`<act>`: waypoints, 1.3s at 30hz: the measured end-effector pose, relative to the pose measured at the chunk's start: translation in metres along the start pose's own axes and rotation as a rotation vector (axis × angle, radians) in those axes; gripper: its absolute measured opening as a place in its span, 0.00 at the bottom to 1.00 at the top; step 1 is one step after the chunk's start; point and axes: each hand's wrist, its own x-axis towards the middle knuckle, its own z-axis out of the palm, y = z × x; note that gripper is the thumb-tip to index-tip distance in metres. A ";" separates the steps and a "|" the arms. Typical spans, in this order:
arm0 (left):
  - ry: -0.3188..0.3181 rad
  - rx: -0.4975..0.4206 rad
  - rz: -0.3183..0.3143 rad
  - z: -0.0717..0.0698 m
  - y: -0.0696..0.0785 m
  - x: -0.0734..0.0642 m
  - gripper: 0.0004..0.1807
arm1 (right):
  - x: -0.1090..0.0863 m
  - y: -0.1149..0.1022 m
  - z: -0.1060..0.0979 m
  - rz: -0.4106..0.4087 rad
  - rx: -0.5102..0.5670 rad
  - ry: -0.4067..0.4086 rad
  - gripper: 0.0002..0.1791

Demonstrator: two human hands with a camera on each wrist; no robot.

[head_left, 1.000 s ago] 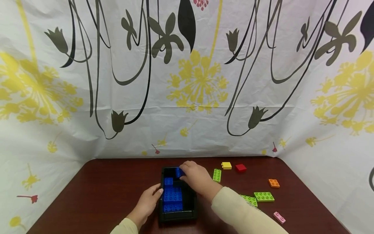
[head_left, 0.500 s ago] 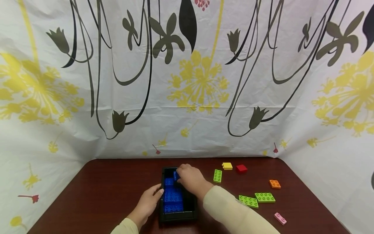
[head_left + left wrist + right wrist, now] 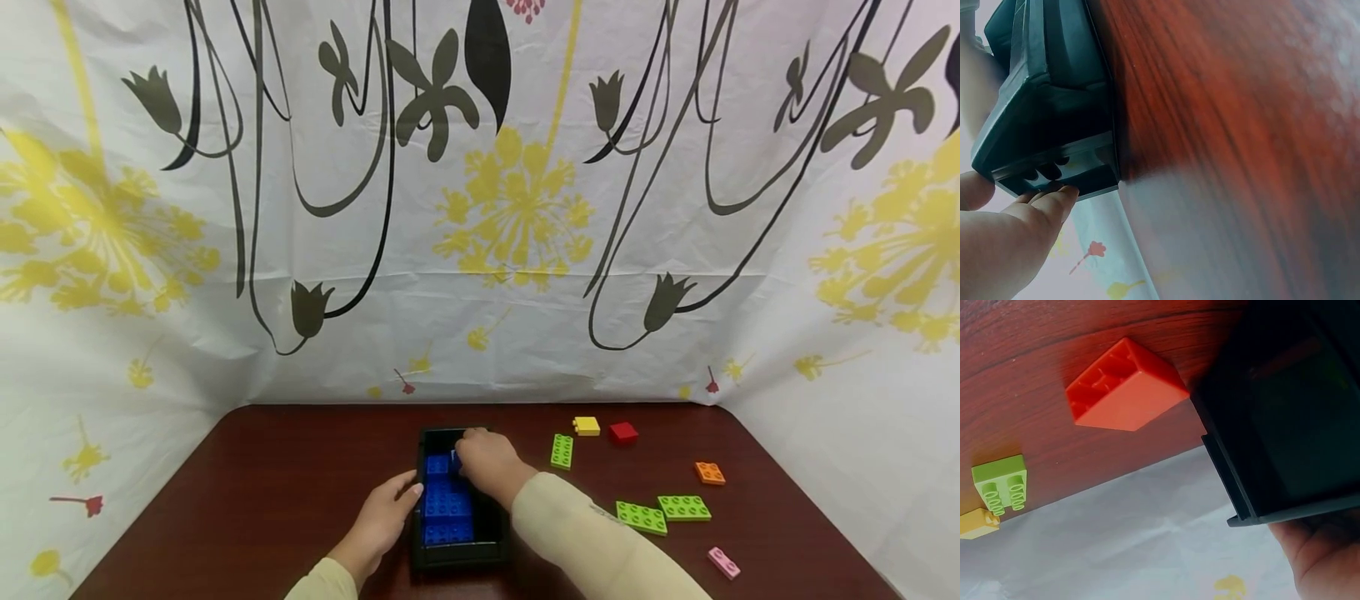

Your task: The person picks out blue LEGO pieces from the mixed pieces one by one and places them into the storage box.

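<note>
A black box [image 3: 459, 557] stands at the near middle of the table, with several blue bricks [image 3: 447, 505] lined up along its left half. My left hand [image 3: 381, 515] grips the box's left wall, thumb at the rim. From the left wrist view, the fingers [image 3: 1060, 201] of that hand lie along the box's outer side. My right hand [image 3: 489, 463] reaches down into the back right part of the box, pinching a blue brick [image 3: 453, 461] that its fingers mostly hide. In the right wrist view, the right hand [image 3: 1329, 559] shows just past the box's rim.
Right of the box lie lime bricks [image 3: 641, 517], a pink brick [image 3: 723, 562], an orange brick [image 3: 709, 473], a red brick [image 3: 623, 433] and a yellow brick [image 3: 587, 426]. An orange-red brick [image 3: 1129, 394] sits close beside the box. A patterned sheet [image 3: 480, 333] hangs behind the table.
My right hand has turned and sunk lower into the box with the blue brick, slightly nearer to me. The left hand keeps its hold on the box.
</note>
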 end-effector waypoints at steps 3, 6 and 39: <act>-0.003 -0.007 -0.001 0.000 0.000 0.000 0.29 | 0.002 0.000 0.002 0.009 -0.017 -0.023 0.10; -0.004 -0.009 -0.002 0.000 -0.001 0.001 0.29 | 0.004 -0.001 0.005 0.011 -0.029 -0.035 0.10; 0.002 -0.011 0.009 -0.001 -0.001 0.001 0.29 | 0.011 -0.005 0.009 0.003 0.014 -0.126 0.08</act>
